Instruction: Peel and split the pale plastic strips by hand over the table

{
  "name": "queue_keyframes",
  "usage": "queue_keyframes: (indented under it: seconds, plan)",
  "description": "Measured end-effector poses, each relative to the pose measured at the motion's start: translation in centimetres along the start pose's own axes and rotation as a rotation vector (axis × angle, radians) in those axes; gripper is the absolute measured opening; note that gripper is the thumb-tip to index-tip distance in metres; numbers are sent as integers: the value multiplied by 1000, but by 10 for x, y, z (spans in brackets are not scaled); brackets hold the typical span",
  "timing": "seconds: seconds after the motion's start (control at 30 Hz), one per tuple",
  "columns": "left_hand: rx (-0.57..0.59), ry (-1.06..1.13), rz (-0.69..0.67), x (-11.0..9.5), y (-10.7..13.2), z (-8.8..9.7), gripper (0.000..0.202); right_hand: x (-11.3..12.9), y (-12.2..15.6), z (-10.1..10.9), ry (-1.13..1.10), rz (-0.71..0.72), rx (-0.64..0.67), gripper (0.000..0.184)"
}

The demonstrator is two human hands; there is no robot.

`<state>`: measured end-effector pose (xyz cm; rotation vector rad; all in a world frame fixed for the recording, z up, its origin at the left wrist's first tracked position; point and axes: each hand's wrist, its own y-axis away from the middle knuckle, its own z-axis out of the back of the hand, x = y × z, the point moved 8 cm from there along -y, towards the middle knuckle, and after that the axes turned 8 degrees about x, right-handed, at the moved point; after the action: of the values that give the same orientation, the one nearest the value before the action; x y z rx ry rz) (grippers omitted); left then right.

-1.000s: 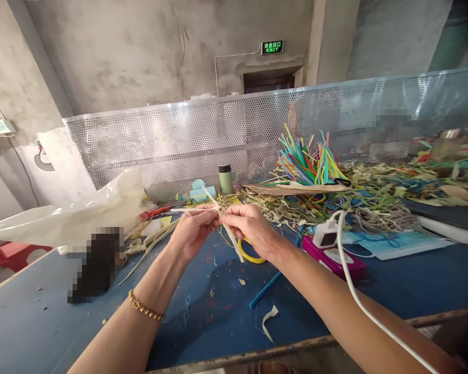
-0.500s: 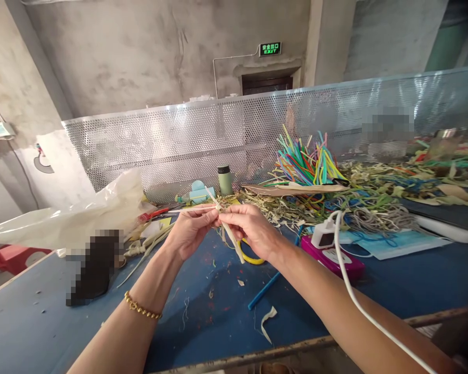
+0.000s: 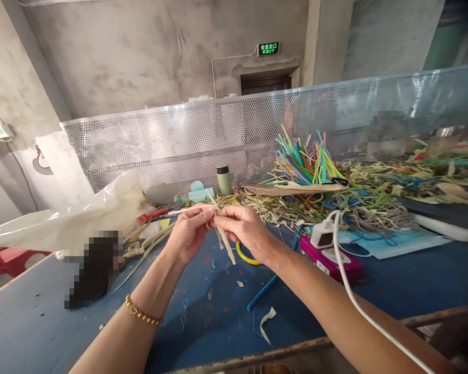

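Here, left hand and right hand pinch pale strips.
A yellow ring lies at five o'clock from the strips' crossing.

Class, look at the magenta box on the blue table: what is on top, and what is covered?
A white adapter with a white cable stands on the magenta box. It hides the patch of box beneath, so any socket there cannot be seen.

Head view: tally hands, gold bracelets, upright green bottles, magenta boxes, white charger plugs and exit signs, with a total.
Hands: 2 (left hand, right hand), both pinching pale strips
Gold bracelet: 1
Upright green bottle: 1
Magenta box: 1
White charger plug: 1
Exit sign: 1
Total: 7
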<state>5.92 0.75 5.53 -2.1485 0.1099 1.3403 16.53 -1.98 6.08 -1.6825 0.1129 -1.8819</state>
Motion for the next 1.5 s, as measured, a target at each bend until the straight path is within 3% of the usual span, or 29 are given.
queue_keyframes:
  seconds: [0.23, 0.37, 0.53, 0.7, 0.9, 1.13, 1.5]
  plan:
    - [22, 25, 20, 2, -2, 5, 17, 12, 0, 4, 278, 118, -34, 32]
    - [75, -3, 29, 0, -3, 1, 19, 22, 3, 25, 324, 110, -194, 32]
    - [88, -103, 34, 2, -1, -1, 17, 9, 0, 19, 228, 14, -63, 27]
    - [118, -167, 34, 4, -1, -1, 20, 10, 1, 22, 270, 45, -101, 15]
    - [144, -151, 17, 0, 1, -2, 17, 18, 2, 16, 31, 16, 35, 16]
    - [187, -145, 50, 1, 2, -10, 17, 18, -1, 20, 102, 79, -8, 10]
    - [124, -32, 91, 6, 4, -7, 17, 26, 0, 10, 48, 145, -16, 12]
